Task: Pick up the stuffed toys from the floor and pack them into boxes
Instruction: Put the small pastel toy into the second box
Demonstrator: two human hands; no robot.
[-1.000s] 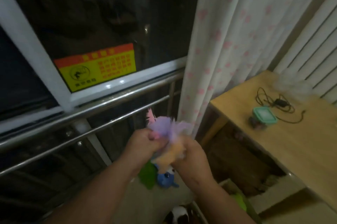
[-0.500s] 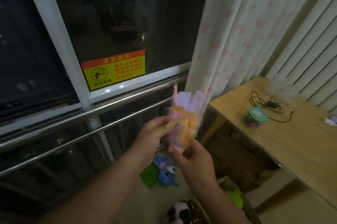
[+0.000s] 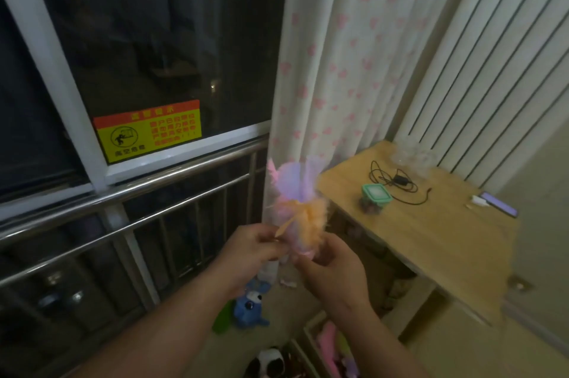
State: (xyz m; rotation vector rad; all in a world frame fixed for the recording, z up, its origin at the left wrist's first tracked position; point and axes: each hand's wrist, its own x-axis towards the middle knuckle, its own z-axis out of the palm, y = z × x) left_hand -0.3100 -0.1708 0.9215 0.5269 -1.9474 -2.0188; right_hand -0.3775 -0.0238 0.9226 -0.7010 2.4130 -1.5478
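Note:
A fluffy toy point(image 3: 297, 208), lilac and pink on top and orange below, is held upright at chest height in front of the curtain. My left hand point(image 3: 252, 246) pinches its left side and my right hand point(image 3: 331, 270) grips its lower end. On the floor below lie a blue stuffed toy point(image 3: 251, 306) beside a green one point(image 3: 222, 317), and a black-and-white plush point(image 3: 271, 360) at the bottom edge. A box point(image 3: 311, 347) at the bottom holds pink and pale soft toys.
A steel railing point(image 3: 132, 192) runs under the dark window with a yellow warning sticker point(image 3: 147, 131). A pink-dotted curtain point(image 3: 338, 54) hangs in the middle. At right a wooden table point(image 3: 431, 233) carries a green-lidded jar point(image 3: 375, 197), a black cable point(image 3: 397, 182) and a phone point(image 3: 498, 203).
Both hands have lifted the fluffy toy higher and turned it upright. The view has tilted up and to the right, showing more of the table.

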